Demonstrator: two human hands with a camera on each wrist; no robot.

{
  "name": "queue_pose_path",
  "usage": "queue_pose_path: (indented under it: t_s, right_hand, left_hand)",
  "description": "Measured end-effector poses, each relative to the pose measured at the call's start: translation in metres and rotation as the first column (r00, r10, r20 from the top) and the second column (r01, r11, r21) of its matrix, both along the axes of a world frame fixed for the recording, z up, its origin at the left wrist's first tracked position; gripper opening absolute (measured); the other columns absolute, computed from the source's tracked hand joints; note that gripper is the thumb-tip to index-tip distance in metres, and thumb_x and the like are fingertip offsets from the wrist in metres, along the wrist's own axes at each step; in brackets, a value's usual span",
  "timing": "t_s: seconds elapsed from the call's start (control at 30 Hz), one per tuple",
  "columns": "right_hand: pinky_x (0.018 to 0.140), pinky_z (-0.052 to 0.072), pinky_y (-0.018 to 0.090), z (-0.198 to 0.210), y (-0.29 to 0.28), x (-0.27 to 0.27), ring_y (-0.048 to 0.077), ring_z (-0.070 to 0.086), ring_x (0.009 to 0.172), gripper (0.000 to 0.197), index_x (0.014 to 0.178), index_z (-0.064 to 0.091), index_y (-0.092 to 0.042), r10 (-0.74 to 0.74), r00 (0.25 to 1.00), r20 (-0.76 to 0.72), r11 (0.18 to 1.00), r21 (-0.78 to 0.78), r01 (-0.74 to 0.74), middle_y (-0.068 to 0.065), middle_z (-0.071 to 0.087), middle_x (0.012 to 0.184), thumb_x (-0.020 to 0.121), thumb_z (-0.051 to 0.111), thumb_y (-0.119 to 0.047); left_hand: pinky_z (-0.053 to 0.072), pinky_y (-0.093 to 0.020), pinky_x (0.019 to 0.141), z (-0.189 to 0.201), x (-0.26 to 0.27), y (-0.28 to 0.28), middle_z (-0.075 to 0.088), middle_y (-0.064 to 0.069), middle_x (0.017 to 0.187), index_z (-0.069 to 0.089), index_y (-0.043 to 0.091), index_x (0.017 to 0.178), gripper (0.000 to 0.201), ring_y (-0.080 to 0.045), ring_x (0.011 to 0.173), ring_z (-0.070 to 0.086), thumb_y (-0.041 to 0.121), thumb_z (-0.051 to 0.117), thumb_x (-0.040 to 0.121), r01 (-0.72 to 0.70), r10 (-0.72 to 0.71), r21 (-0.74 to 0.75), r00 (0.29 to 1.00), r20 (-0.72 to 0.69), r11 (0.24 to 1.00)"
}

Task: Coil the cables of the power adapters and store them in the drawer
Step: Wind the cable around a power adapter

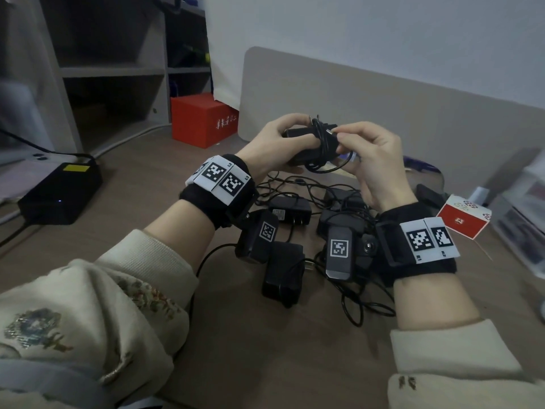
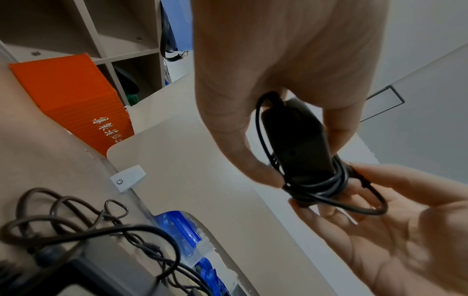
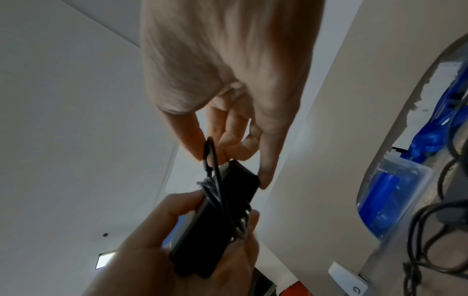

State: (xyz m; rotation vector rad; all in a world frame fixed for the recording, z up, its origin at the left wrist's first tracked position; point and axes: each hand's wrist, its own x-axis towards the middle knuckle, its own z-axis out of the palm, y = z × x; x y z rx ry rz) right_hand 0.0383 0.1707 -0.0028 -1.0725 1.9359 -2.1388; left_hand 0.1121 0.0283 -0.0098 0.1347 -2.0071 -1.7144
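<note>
My left hand grips a black power adapter held above the desk, its thin cable wound several turns round the body. My right hand pinches the free plug end of that cable just beside the windings. In the left wrist view the adapter sits between thumb and fingers with the loose loop over the right palm. The right wrist view shows the cable pinched above the adapter. Several more black adapters with tangled cables lie on the desk below. No drawer is in view.
A black power brick with a yellow label sits at the left. A red box stands behind, next to a beige desk divider. A small red-and-white carton and clear plastic bins are at the right. Shelves stand at the back left.
</note>
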Motion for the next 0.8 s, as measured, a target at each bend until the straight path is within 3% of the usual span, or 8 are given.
queue_pose_path:
  t_s: [0.07, 0.17, 0.37, 0.5, 0.67, 0.8]
  right_hand:
    - [0.084, 0.055, 0.047, 0.0000, -0.0011, 0.0006, 0.006, 0.056, 0.062, 0.021, 0.079, 0.069, -0.010, -0.007, 1.000, 0.012, 1.000, -0.012, 0.007, 0.001, 0.059, 0.065, 0.089, 0.057, 0.003]
    - [0.083, 0.055, 0.047, 0.0006, -0.0027, 0.0001, 0.007, 0.052, 0.058, 0.022, 0.075, 0.068, -0.008, -0.022, 0.999, 0.024, 0.998, -0.050, 0.024, 0.000, 0.055, 0.057, 0.087, 0.055, 0.005]
    - [0.083, 0.054, 0.055, 0.0006, -0.0013, -0.0013, 0.010, 0.051, 0.059, 0.021, 0.068, 0.068, -0.010, -0.009, 1.000, -0.018, 0.998, -0.058, 0.008, 0.007, 0.055, 0.062, 0.080, 0.056, 0.002]
    - [0.083, 0.054, 0.055, -0.0005, 0.0006, -0.0044, 0.009, 0.052, 0.060, 0.017, 0.066, 0.070, -0.013, 0.002, 0.999, -0.033, 0.999, -0.041, -0.003, 0.004, 0.058, 0.062, 0.074, 0.059, -0.004]
    - [0.087, 0.051, 0.060, -0.0028, 0.0008, -0.0048, 0.008, 0.054, 0.061, 0.017, 0.073, 0.071, -0.009, 0.030, 0.999, -0.043, 1.000, -0.003, -0.030, 0.005, 0.062, 0.069, 0.080, 0.059, 0.001]
    - [0.089, 0.052, 0.061, -0.0008, 0.0037, -0.0048, 0.015, 0.059, 0.070, 0.021, 0.077, 0.072, -0.009, 0.050, 0.996, -0.070, 0.997, 0.061, -0.045, 0.008, 0.065, 0.074, 0.085, 0.058, 0.005]
  left_hand:
    - [0.061, -0.033, 0.072, -0.0002, 0.0008, -0.0011, 0.065, -0.002, 0.103, 0.059, 0.023, 0.117, 0.027, -0.011, 0.086, 0.068, 0.018, 0.066, 0.092, 0.007, -0.007, 0.015, 1.000, 0.005, 1.000]
    - [0.062, -0.039, 0.066, -0.0002, 0.0020, -0.0013, 0.065, -0.004, 0.103, 0.059, 0.020, 0.120, 0.029, -0.015, 0.084, 0.071, 0.018, 0.066, 0.092, 0.015, -0.015, 0.052, 1.000, -0.014, 0.999]
    - [0.057, -0.029, 0.052, 0.0006, 0.0030, -0.0018, 0.063, -0.004, 0.103, 0.059, 0.018, 0.123, 0.033, -0.012, 0.077, 0.071, 0.018, 0.068, 0.091, 0.023, -0.020, 0.086, 0.999, -0.041, 0.996]
    - [0.057, -0.026, 0.052, 0.0002, 0.0023, -0.0016, 0.064, 0.000, 0.097, 0.060, 0.020, 0.119, 0.029, -0.008, 0.072, 0.070, 0.016, 0.068, 0.091, 0.018, -0.015, 0.093, 0.999, -0.036, 0.996]
    - [0.057, -0.025, 0.056, 0.0026, 0.0024, -0.0044, 0.066, -0.003, 0.100, 0.062, 0.016, 0.124, 0.035, -0.010, 0.073, 0.069, 0.009, 0.067, 0.090, 0.044, -0.040, 0.158, 0.999, -0.030, 0.986]
    - [0.057, -0.026, 0.059, 0.0014, 0.0028, -0.0046, 0.068, -0.004, 0.098, 0.063, 0.015, 0.125, 0.036, -0.012, 0.078, 0.068, 0.007, 0.065, 0.091, 0.083, -0.082, 0.153, 0.997, -0.011, 0.985]
